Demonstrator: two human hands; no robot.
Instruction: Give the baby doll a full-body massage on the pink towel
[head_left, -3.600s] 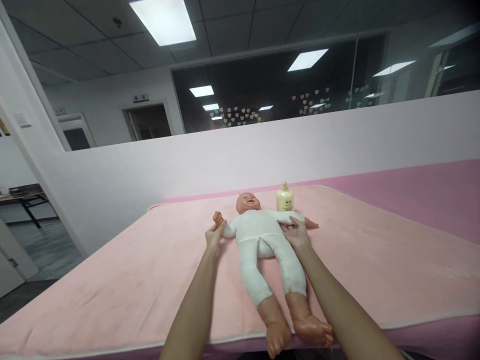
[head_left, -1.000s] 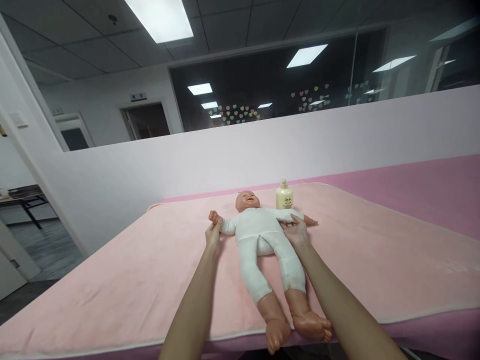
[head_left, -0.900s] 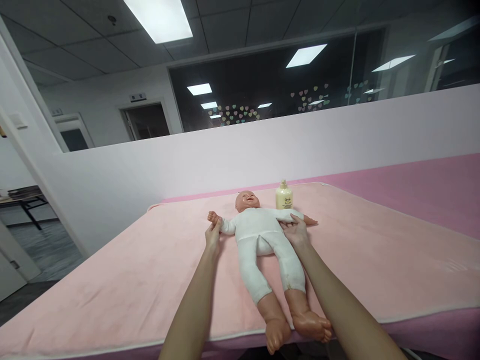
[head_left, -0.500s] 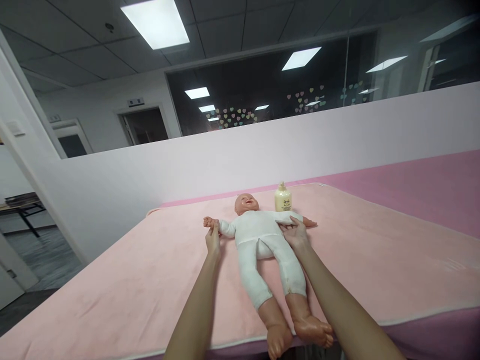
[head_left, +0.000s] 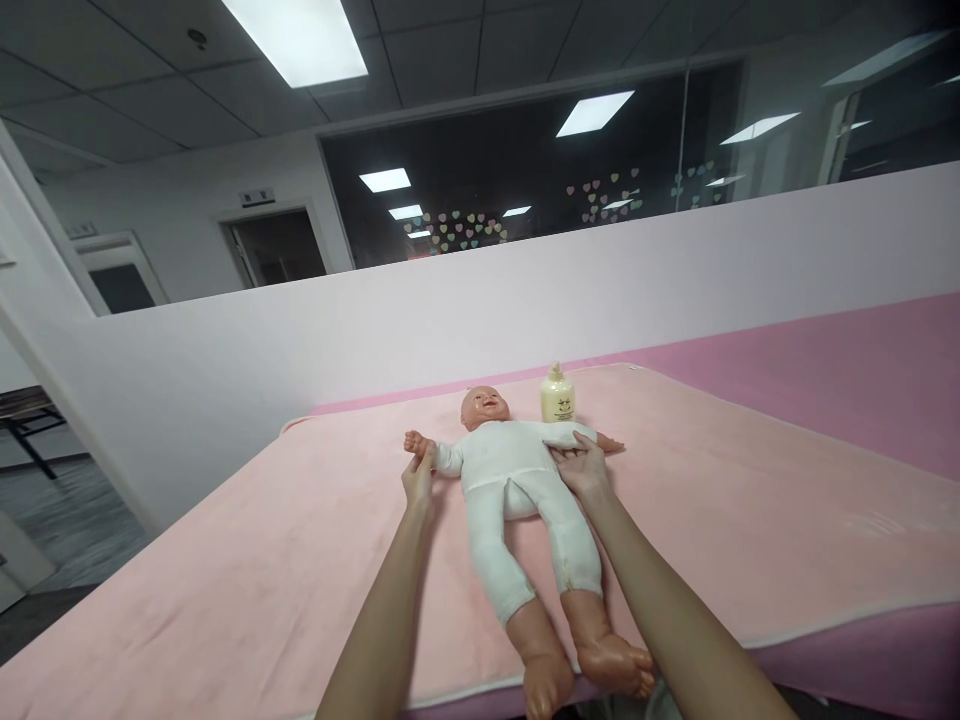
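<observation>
A baby doll [head_left: 510, 450] in a white suit lies on its back, its head toward the wall and its bare feet at the near edge. My left hand [head_left: 418, 480] is closed round the doll's wrist on the left side, the thumb on top and the small fist poking out beyond. On the other side, my right hand [head_left: 585, 468] holds the doll's outstretched sleeved arm, with the thumb over the sleeve and the fingers at its underside. Just beyond that arm stands a pale yellow pump bottle [head_left: 557, 397] with dark print.
A peach blanket [head_left: 300, 560] covers the pink padded surface, its pale hem running along the front. Behind rises a low white wall [head_left: 450, 320] under a dark window with heart stickers [head_left: 457, 232]. A dark table [head_left: 30, 415] stands off to the left.
The whole scene has shifted slightly left in view as the camera turned. Both hands keep their hold on the doll's arms, with little visible movement.
</observation>
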